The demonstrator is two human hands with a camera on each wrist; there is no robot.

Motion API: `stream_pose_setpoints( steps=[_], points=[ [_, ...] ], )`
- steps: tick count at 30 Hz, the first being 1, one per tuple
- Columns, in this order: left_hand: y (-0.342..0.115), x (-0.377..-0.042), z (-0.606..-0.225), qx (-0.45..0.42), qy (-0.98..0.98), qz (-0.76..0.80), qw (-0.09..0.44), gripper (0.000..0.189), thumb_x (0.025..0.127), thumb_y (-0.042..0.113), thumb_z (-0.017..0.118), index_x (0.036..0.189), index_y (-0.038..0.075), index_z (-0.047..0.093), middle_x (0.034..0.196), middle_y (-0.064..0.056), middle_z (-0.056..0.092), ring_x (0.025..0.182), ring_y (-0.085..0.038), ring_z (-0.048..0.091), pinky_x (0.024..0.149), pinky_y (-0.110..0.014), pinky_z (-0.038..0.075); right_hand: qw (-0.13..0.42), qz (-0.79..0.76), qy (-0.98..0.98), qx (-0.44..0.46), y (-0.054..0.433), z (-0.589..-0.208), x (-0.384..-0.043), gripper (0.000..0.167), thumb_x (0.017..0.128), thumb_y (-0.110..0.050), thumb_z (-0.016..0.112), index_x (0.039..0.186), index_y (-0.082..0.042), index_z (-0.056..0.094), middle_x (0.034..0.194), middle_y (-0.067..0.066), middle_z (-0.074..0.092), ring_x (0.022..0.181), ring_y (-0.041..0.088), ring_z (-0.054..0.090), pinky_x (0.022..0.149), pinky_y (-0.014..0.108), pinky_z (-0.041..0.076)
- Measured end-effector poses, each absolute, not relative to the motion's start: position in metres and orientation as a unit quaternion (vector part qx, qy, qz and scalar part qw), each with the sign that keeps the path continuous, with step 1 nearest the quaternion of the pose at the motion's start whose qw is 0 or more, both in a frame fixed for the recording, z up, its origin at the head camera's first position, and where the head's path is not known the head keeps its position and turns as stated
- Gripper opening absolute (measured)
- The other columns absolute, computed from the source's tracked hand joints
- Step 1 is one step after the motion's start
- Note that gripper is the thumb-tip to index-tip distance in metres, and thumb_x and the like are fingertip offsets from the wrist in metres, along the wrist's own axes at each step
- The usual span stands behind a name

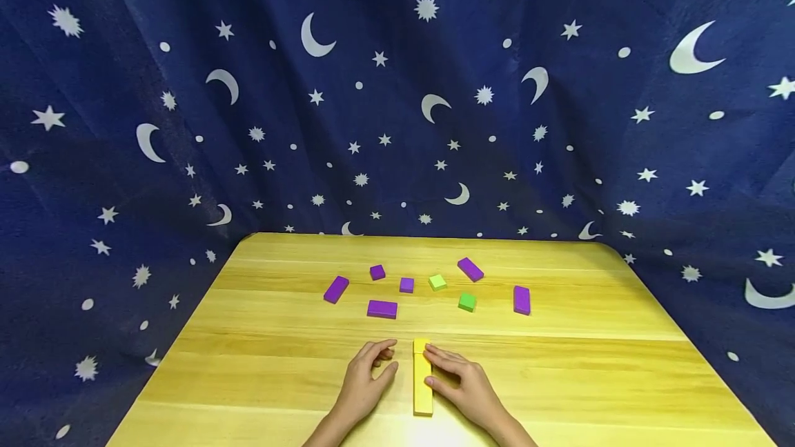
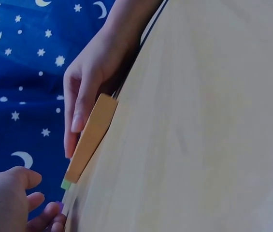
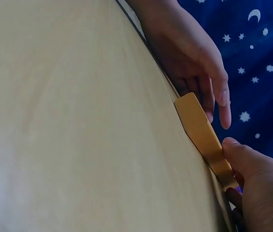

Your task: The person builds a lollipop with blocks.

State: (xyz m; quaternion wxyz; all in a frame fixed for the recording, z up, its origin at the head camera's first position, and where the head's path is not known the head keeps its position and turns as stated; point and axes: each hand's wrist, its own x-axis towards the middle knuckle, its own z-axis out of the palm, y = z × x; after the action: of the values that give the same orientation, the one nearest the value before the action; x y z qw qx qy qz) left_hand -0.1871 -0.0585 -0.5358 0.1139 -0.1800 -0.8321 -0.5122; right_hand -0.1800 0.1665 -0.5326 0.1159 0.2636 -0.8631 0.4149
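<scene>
In the head view a row of yellow blocks [image 1: 422,385] lies lengthwise near the front of the table, a short piece at its far end against a longer stretch. My right hand [image 1: 462,385] is on the row's right side. Its fairly straight fingertips touch near the far joint, and the thumb [image 3: 240,154] touches the side closer to me. On the row's left, my left hand [image 1: 366,378] rests apart from it, fingers loosely bent and holding nothing. Both wrist views show the yellow row edge-on between the hands; the right fingertips are partly hidden in the right wrist view.
Beyond the hands lie scattered blocks: several purple oblong ones, such as one block [image 1: 381,309], two small purple blocks [image 1: 406,285], a light green block [image 1: 437,283] and a green block [image 1: 467,302]. A blue star-and-moon curtain [image 1: 397,116] hangs around the wooden table [image 1: 248,364].
</scene>
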Motion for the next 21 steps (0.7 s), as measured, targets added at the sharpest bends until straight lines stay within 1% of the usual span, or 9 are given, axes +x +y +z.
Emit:
stream_pose_setpoints(
  steps=[5, 7, 9, 11, 13, 15, 18, 21],
  points=[
    [-0.067, -0.197, -0.529, -0.131, -0.799, -0.584, 0.059, 0.030, 0.090, 0.018, 0.061, 0.116, 0.004, 0.061, 0.098, -0.004, 0.061, 0.088, -0.013, 0.057, 0.076, -0.022, 0.050, 0.117, 0.416, -0.862, 0.264, 0.165, -0.533, -0.180, 0.042, 0.084, -0.032, 0.066, 0.121, -0.013, 0.063, 0.127, -0.004, 0.055, 0.114, 0.019, 0.054, 0.092, 0.039, 0.046],
    [-0.072, -0.205, -0.525, -0.104, -0.783, -0.611, 0.050, 0.030, 0.090, 0.019, 0.061, 0.115, 0.003, 0.062, 0.098, -0.006, 0.062, 0.088, -0.013, 0.058, 0.076, -0.021, 0.050, 0.118, 0.417, -0.862, 0.264, 0.165, -0.534, -0.180, 0.042, 0.084, -0.032, 0.067, 0.121, -0.013, 0.063, 0.127, -0.004, 0.055, 0.114, 0.019, 0.054, 0.092, 0.040, 0.045],
    [-0.079, -0.215, -0.521, -0.078, -0.773, -0.626, 0.063, 0.029, 0.089, 0.018, 0.063, 0.113, 0.003, 0.063, 0.097, -0.007, 0.063, 0.087, -0.013, 0.059, 0.076, -0.021, 0.050, 0.118, 0.416, -0.862, 0.263, 0.165, -0.534, -0.180, 0.042, 0.084, -0.032, 0.067, 0.121, -0.013, 0.063, 0.127, -0.005, 0.055, 0.114, 0.019, 0.054, 0.092, 0.040, 0.045],
    [-0.086, -0.229, -0.518, -0.066, -0.779, -0.617, 0.092, 0.028, 0.088, 0.017, 0.064, 0.111, 0.002, 0.064, 0.095, -0.007, 0.063, 0.084, -0.014, 0.059, 0.073, -0.020, 0.050, 0.117, 0.416, -0.862, 0.264, 0.165, -0.534, -0.179, 0.042, 0.084, -0.032, 0.067, 0.121, -0.012, 0.063, 0.127, -0.005, 0.055, 0.114, 0.019, 0.054, 0.092, 0.040, 0.045],
    [-0.094, -0.243, -0.516, -0.062, -0.791, -0.596, 0.123, 0.028, 0.087, 0.016, 0.065, 0.111, 0.002, 0.064, 0.095, -0.006, 0.062, 0.083, -0.014, 0.059, 0.071, -0.021, 0.050, 0.118, 0.415, -0.862, 0.265, 0.166, -0.534, -0.179, 0.042, 0.084, -0.032, 0.066, 0.121, -0.012, 0.063, 0.127, -0.005, 0.055, 0.114, 0.019, 0.054, 0.091, 0.040, 0.046],
    [-0.101, -0.257, -0.516, -0.072, -0.805, -0.571, 0.140, 0.032, 0.087, 0.018, 0.065, 0.113, 0.001, 0.063, 0.096, -0.007, 0.062, 0.083, -0.015, 0.060, 0.069, -0.021, 0.050, 0.117, 0.415, -0.862, 0.265, 0.166, -0.534, -0.178, 0.042, 0.084, -0.032, 0.067, 0.121, -0.012, 0.063, 0.128, -0.005, 0.055, 0.114, 0.019, 0.054, 0.091, 0.040, 0.046],
    [-0.110, -0.274, -0.517, -0.102, -0.823, -0.543, 0.132, 0.040, 0.087, 0.021, 0.066, 0.119, -0.001, 0.059, 0.104, -0.010, 0.061, 0.087, -0.020, 0.060, 0.072, -0.024, 0.051, 0.118, 0.416, -0.862, 0.265, 0.166, -0.533, -0.179, 0.042, 0.084, -0.032, 0.066, 0.121, -0.012, 0.063, 0.128, -0.005, 0.055, 0.114, 0.019, 0.054, 0.091, 0.040, 0.046],
    [-0.116, -0.284, -0.520, -0.138, -0.834, -0.524, 0.107, 0.046, 0.085, 0.022, 0.067, 0.124, -0.002, 0.055, 0.110, -0.015, 0.061, 0.095, -0.026, 0.060, 0.078, -0.033, 0.051, 0.118, 0.416, -0.862, 0.266, 0.165, -0.533, -0.179, 0.042, 0.084, -0.033, 0.066, 0.121, -0.012, 0.063, 0.128, -0.005, 0.055, 0.114, 0.018, 0.054, 0.091, 0.040, 0.046]
  ],
)
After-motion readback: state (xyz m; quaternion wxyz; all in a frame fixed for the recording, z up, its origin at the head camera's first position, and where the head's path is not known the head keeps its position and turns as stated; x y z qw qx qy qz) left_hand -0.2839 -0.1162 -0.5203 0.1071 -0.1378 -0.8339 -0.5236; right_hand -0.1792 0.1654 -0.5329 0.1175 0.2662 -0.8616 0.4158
